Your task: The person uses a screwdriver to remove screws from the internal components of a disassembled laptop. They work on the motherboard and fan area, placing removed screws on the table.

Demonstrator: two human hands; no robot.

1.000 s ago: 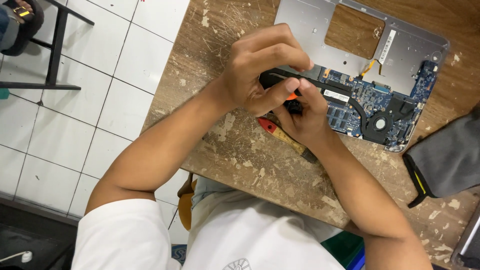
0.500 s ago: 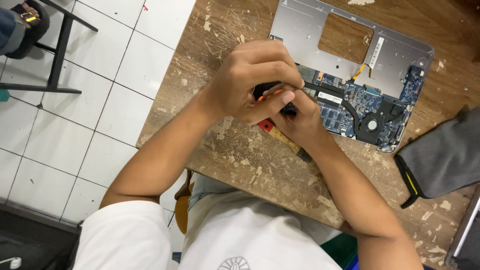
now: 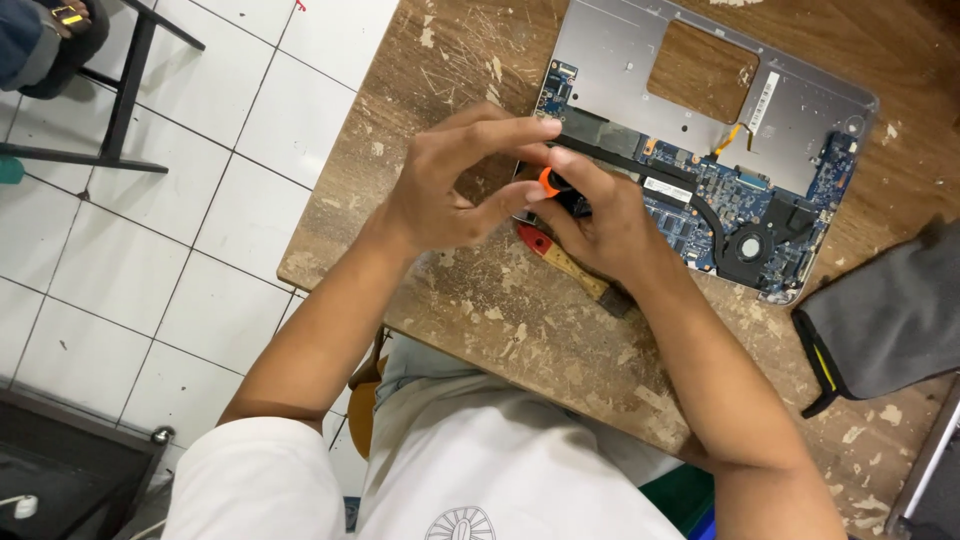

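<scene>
While both hands meet over the near-left corner of the opened laptop base [image 3: 700, 130], the work in hand looks like driving or loosening a small screw in its circuit board [image 3: 700, 215]. The left hand [image 3: 440, 190] pinches the orange cap [image 3: 549, 181] of a small screwdriver between thumb and forefinger; the right hand [image 3: 610, 225] curls around the tool's lower part, which is hidden, so the tip and what it touches cannot be seen. By my judgement the next move calls for keeping the tool upright and twisting lightly at the cap while the right hand steadies it.

The laptop base lies on the far part of the worn wooden tabletop [image 3: 480, 300], its silver shell towards the far edge, with a black fan [image 3: 765, 240] at its right. A white oblong label [image 3: 762, 100] sits on the shell, and another small white one [image 3: 663, 189] on the board. A second tool with a red tip and wooden handle [image 3: 570, 265] lies just beside the right hand. A grey pouch [image 3: 890, 320] with a yellow tab rests by the right edge.
</scene>
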